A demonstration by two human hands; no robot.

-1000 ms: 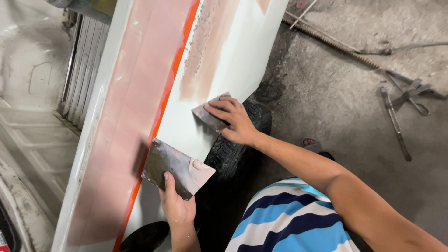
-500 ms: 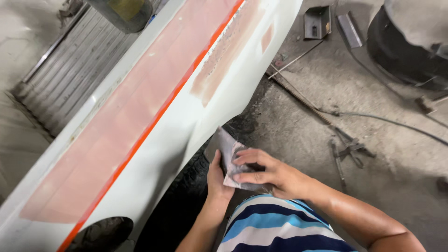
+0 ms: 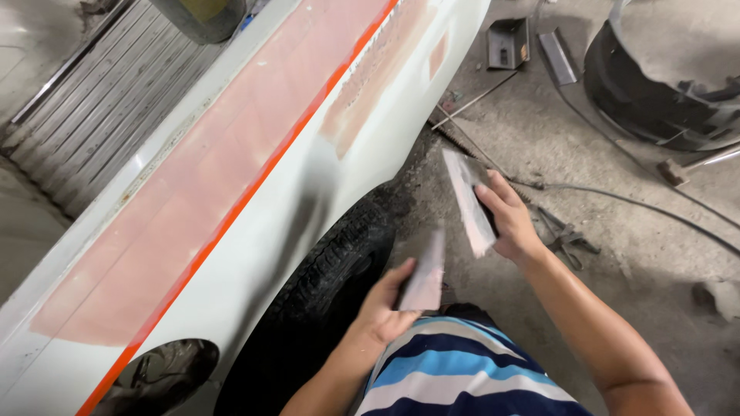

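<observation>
Left hand [image 3: 383,306] grips a flat spreader [image 3: 425,276], pink-smeared. Right hand [image 3: 505,219] grips a second blade [image 3: 467,199], pale filler coating its face.

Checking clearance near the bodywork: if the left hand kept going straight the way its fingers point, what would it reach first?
Probably the black tyre under the white panel; the left hand holds a flat spreader, and depth is unclear.

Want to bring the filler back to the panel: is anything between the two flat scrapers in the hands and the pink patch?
Nothing visible. Right hand holds one scraper, left hand another, both off the white panel; the gap to the pink patch is open air above the tyre.
</observation>
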